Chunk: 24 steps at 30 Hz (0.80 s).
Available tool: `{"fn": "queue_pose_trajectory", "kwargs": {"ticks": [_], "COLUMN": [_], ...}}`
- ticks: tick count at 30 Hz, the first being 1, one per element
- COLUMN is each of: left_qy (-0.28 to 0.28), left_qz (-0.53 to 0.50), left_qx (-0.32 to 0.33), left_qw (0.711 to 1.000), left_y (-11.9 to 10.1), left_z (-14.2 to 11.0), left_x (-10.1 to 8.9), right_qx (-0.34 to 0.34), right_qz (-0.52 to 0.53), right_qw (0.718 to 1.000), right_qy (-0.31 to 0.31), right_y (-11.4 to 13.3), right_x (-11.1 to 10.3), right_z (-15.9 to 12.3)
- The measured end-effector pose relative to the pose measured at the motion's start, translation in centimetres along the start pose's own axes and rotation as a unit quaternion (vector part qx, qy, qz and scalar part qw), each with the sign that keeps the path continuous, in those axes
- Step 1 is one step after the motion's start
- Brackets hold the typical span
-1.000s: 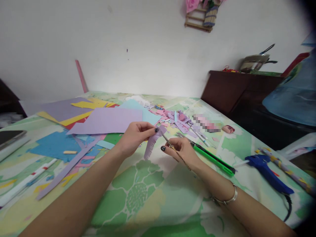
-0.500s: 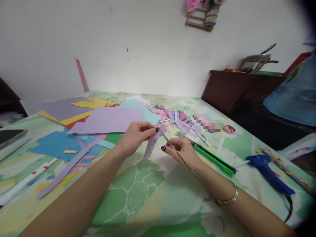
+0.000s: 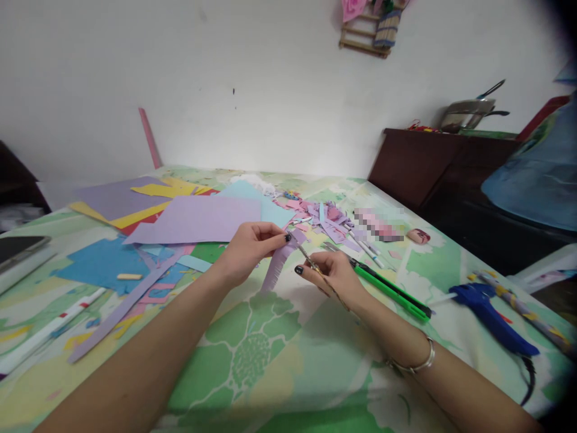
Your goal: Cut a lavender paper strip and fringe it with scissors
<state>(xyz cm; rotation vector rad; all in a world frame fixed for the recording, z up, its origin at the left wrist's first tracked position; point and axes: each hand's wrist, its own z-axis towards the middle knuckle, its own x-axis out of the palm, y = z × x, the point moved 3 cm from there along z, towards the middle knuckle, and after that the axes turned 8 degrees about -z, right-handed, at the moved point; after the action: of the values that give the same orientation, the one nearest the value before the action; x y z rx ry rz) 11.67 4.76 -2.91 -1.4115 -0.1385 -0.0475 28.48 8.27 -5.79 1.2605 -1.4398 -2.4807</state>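
Note:
Between the thumb and fingers of my left hand [image 3: 252, 249] is a purple paper strip [image 3: 276, 264], pinched near its upper end. Its lower part hangs toward the table, with a row of fine cuts along one edge. My right hand [image 3: 336, 276] is closed round a pair of scissors [image 3: 311, 260], whose blades point up and left and meet the strip just beside my left thumb. The scissor handles are mostly hidden by my fingers. Past my right hand lies a green utility knife [image 3: 392, 291].
A blue glue gun [image 3: 491, 319] lies at right beside a twisted paper-wrapped stick [image 3: 527, 307]. Paper scraps [image 3: 331, 219] are heaped behind my hands. Several coloured sheets, among them a lilac sheet [image 3: 207, 219] and a blue sheet [image 3: 99, 264], spread over the left side. A phone [image 3: 20, 249] rests at far left.
Hardly anything differs. Both hands stay in nearly the same place, and the scissor blades remain at the purple strip.

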Motion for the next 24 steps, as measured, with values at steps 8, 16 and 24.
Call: {"fn": "queue_pose_trajectory", "kwargs": {"ticks": [8,16,24], "left_qy": [-0.004,0.000,-0.002], "left_qz": [0.005,-0.006,-0.002], "left_qx": [0.001,0.002,0.002], "left_qw": [1.000,1.000,1.000], "left_y": [0.18,0.12,-0.02], "left_z": [0.01,0.00,-0.05], "left_x": [-0.15,-0.06,-0.06], "right_qx": [-0.007,-0.011,-0.009], "right_qz": [-0.017,-0.018,-0.024], "right_qw": [1.000,1.000,1.000], "right_qy": [-0.003,-0.005,-0.004], "right_y": [0.00,-0.03,-0.01], "right_x": [-0.02,-0.07,-0.11], "right_z": [0.10,0.10,0.09]}}
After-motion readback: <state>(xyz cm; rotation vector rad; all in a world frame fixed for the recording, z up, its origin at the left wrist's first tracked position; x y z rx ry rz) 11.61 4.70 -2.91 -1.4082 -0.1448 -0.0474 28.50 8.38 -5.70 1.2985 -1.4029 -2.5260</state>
